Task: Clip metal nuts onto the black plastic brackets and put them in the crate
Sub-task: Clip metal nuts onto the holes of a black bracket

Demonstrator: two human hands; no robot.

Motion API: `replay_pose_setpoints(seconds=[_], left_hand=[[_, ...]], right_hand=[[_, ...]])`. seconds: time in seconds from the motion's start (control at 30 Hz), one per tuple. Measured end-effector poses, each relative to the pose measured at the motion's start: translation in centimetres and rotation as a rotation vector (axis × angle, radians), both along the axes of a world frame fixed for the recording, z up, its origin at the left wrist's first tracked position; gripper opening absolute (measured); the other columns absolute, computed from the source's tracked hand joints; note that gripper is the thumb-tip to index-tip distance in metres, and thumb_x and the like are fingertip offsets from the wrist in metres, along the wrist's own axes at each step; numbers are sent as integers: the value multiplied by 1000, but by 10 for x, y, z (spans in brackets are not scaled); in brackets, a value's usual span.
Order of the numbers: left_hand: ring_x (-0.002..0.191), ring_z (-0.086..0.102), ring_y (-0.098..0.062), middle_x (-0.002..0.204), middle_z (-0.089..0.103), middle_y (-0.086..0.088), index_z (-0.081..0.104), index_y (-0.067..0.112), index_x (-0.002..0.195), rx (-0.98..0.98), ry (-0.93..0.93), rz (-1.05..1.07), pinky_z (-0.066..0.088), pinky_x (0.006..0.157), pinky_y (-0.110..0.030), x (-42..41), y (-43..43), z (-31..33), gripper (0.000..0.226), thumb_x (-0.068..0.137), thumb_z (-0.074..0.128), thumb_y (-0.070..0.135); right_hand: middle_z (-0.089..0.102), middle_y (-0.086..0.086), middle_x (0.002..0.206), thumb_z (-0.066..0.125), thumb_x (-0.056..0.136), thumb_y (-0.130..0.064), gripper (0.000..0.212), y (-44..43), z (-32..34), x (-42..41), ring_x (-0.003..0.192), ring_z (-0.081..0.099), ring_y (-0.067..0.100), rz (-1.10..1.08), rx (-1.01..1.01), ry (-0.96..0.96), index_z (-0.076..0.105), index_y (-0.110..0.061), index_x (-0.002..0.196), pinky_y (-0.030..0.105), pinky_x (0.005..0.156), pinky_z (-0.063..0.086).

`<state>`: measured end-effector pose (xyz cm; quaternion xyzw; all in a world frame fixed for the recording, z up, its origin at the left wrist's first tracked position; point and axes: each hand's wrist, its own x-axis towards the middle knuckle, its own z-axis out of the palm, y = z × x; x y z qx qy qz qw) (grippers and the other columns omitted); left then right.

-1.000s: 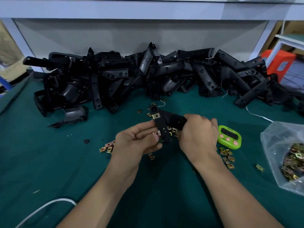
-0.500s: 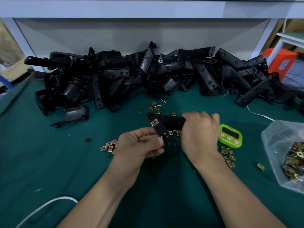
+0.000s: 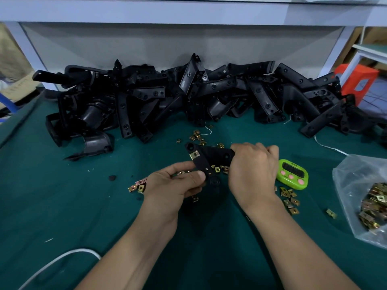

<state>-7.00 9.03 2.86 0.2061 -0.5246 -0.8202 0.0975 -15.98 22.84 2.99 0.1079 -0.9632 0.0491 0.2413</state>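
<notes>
A black plastic bracket (image 3: 211,156) is held just above the green mat at the centre. My right hand (image 3: 254,170) grips its right end from above. My left hand (image 3: 178,183) pinches the bracket's lower arm between thumb and fingers. One metal clip nut (image 3: 194,154) sits clipped on the bracket near its upper left end. Loose metal nuts (image 3: 138,186) lie to the left of my left hand, and more nuts (image 3: 290,198) lie right of my right wrist. No crate is in view.
A long pile of black brackets (image 3: 188,97) fills the back of the mat. A green timer (image 3: 292,174) sits right of my right hand. A clear bag of nuts (image 3: 368,197) lies at the right edge. A white cable (image 3: 58,260) runs along the near left.
Both hands have lifted the bracket slightly away from me. My left thumb has slid along the bracket's lower arm. The clipped nut stays on the upper end.
</notes>
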Motion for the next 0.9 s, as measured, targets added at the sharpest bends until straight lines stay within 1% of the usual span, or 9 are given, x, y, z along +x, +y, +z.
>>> replay_pose_setpoints(seconds=[0.07,0.17,0.3,0.47,0.57,0.63,0.7,0.8,0.9], left_hand=[[64,72,-17,78,77,-13,71,2,98,-4,-5,-16,59,63,-22,0,1,0,28,71,80,-2],[61,71,-15,72,74,-8,69,0,100,-1,-24,-39,59,60,-23,1,3,1,33,69,81,-2],[62,71,-15,68,72,-6,70,4,91,37,-13,-34,59,60,-23,2,6,2,24,71,80,-4],[67,73,-20,73,72,-14,71,-1,91,22,-37,-21,60,62,-26,5,10,1,17,77,79,-5],[66,73,-20,68,71,-10,70,2,84,6,-58,-15,61,63,-26,5,13,-1,11,81,77,-6],[69,73,-20,75,73,-12,73,1,88,-10,-61,-22,62,65,-27,5,14,0,8,82,77,-3],[73,73,-21,83,75,-14,76,3,86,17,-28,-68,61,66,-28,2,10,2,1,85,75,5],[81,75,-21,97,78,-14,82,9,87,119,40,-210,60,67,-27,0,1,6,15,84,69,16],[77,74,-18,96,77,-15,80,7,90,146,53,-247,60,67,-26,0,-2,5,19,75,72,13]], right_hand=[[45,-7,58,51,69,6,32,0,0,1,64,39,20,-4,-5,14,53,-25,63,33,73,17],[45,-5,57,50,67,8,32,-1,1,3,62,37,21,11,-19,32,51,-23,61,33,73,16],[44,-5,57,50,71,6,30,-4,0,4,62,37,20,9,0,31,50,-22,60,32,73,14],[45,-4,57,46,68,5,29,-7,0,8,63,35,21,35,-18,30,49,-22,60,33,73,15],[45,-4,57,46,66,4,28,-8,0,9,63,36,21,54,-16,24,46,-23,59,33,73,15],[44,-6,57,48,66,4,29,-6,-2,8,63,37,20,55,-20,-4,44,-24,59,33,72,16],[39,-8,56,50,65,4,31,-4,-2,5,62,36,20,48,-29,-27,39,-24,58,33,71,16],[38,-10,56,57,64,3,37,1,-1,0,63,37,21,27,-45,-88,34,-26,57,34,71,17],[45,-8,58,61,65,0,38,3,-2,-1,66,40,21,26,-62,-144,36,-26,58,35,73,20]])
